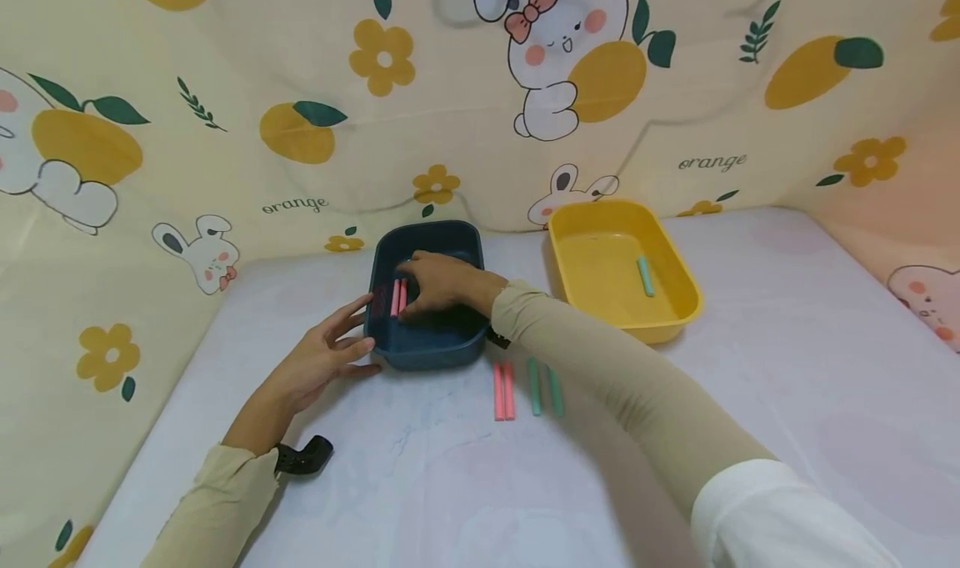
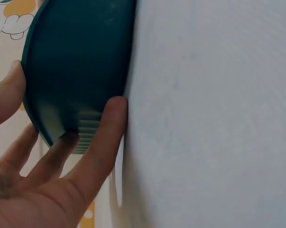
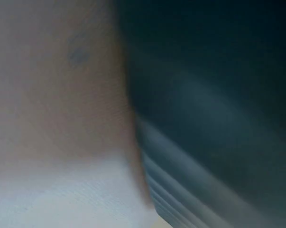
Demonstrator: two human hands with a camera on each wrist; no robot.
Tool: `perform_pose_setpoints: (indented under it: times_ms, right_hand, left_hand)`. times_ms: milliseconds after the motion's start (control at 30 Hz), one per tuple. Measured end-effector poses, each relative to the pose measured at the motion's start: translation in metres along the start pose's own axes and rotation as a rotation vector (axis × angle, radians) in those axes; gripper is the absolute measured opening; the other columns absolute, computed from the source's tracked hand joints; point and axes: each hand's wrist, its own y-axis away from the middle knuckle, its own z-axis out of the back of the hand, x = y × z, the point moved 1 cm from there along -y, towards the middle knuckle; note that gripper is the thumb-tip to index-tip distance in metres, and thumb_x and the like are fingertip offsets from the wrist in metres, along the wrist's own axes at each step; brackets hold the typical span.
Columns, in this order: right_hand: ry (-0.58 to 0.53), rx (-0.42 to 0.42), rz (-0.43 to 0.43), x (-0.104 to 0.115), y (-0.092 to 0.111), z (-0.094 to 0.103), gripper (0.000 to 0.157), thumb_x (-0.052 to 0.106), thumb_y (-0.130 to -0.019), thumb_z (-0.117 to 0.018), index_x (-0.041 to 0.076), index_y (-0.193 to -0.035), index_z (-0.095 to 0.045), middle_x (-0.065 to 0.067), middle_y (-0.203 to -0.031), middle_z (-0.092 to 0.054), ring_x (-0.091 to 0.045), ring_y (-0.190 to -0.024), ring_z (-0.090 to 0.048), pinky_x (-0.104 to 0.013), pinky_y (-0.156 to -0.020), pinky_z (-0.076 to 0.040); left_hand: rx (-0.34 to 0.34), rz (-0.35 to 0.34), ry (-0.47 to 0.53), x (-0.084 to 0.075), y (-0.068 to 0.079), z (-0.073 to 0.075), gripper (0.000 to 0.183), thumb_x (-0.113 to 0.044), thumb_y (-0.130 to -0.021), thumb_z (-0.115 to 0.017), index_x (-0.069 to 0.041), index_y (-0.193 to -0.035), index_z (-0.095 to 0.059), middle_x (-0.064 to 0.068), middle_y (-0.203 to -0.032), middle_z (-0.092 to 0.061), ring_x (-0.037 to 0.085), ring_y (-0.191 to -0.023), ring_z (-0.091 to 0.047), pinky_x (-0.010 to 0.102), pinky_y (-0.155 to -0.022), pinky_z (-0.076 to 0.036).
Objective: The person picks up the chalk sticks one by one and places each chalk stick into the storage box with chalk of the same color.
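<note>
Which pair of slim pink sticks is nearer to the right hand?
The pink pair inside the dark blue rectangular tray, next to the right hand; the other pink pair lies on the white tabletop.

Two pink sticks (image 1: 395, 299), parallel, inside navy bin (image 1: 431, 359)

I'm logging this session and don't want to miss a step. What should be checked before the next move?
1. Left hand touching the blue bin: ok, fingers against its wall.
2. Right hand empty: cannot tell, some of its fingers are hidden inside the blue bin.
3. Inner pink sticks side by side: ok, two show in the blue bin.
4. Yellow bin free of pink: ok, only one inner green stick shows there.
5. All sticks in bins: not ok, two loose pink sticks and two loose green sticks lie on the table.
</note>
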Motion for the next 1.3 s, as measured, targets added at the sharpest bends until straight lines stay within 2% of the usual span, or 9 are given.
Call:
perform_pose_setpoints:
  times_ms: [167, 467, 700, 867, 1100, 1300]
  right_hand:
    - [-0.016, -0.026, 0.032, 0.001, 0.010, 0.008, 0.086, 0.064, -0.082, -0.069, 0.021, -0.151, -0.042, -0.006, -0.142, -0.049, -0.018, -0.122, -0.053, -0.039, -0.110, -0.046]
    - [-0.101, -0.116, 0.112, -0.004, 0.051, 0.026, 0.085, 0.061, -0.083, -0.071, 0.019, -0.151, -0.043, -0.006, -0.126, -0.058, -0.016, -0.105, -0.057, -0.033, -0.091, -0.052]
    - [-0.186, -0.169, 0.127, -0.006, 0.084, 0.030, 0.077, 0.057, -0.087, -0.069, 0.024, -0.151, -0.043, -0.003, -0.127, -0.058, -0.020, -0.114, -0.058, -0.035, -0.095, -0.053]
    - [-0.200, -0.201, 0.136, -0.007, 0.110, 0.027, 0.073, 0.052, -0.087, -0.070, 0.023, -0.149, -0.046, 0.001, -0.122, -0.058, -0.017, -0.112, -0.057, -0.034, -0.095, -0.052]
    - [-0.204, -0.204, 0.163, -0.011, 0.144, 0.021, 0.071, 0.050, -0.088, -0.071, 0.022, -0.148, -0.047, -0.002, -0.121, -0.060, -0.018, -0.110, -0.056, -0.034, -0.092, -0.051]
    - [-0.222, -0.168, 0.118, -0.021, 0.172, 0.010, 0.071, 0.053, -0.087, -0.072, 0.026, -0.147, -0.047, 0.003, -0.121, -0.059, -0.014, -0.111, -0.055, -0.032, -0.091, -0.052]
  left_hand:
    - [0.013, -0.007, 0.005, -0.001, 0.000, 0.001, 0.076, -0.014, -0.100, -0.060, -0.026, -0.161, -0.016, 0.016, -0.167, -0.010, 0.046, -0.146, -0.026, 0.057, -0.102, -0.050]
    - [0.018, -0.012, 0.006, 0.000, -0.004, -0.003, 0.076, -0.015, -0.099, -0.061, -0.027, -0.160, -0.017, 0.015, -0.167, -0.011, 0.046, -0.145, -0.029, 0.055, -0.101, -0.051]
    - [-0.009, -0.004, -0.024, -0.001, 0.001, -0.003, 0.076, -0.015, -0.100, -0.061, -0.027, -0.160, -0.017, 0.016, -0.167, -0.012, 0.046, -0.145, -0.031, 0.056, -0.101, -0.051]
    - [-0.014, 0.006, -0.031, 0.000, 0.002, -0.003, 0.075, -0.013, -0.100, -0.060, -0.027, -0.160, -0.017, 0.016, -0.167, -0.012, 0.046, -0.145, -0.030, 0.057, -0.101, -0.050]
    - [-0.040, 0.007, -0.041, -0.001, 0.002, -0.001, 0.077, -0.015, -0.098, -0.063, -0.030, -0.160, -0.020, 0.014, -0.166, -0.014, 0.044, -0.144, -0.032, 0.056, -0.101, -0.051]
    - [-0.025, -0.007, -0.044, -0.001, 0.002, -0.001, 0.077, -0.016, -0.098, -0.063, -0.029, -0.160, -0.019, 0.015, -0.166, -0.014, 0.045, -0.144, -0.032, 0.056, -0.101, -0.051]
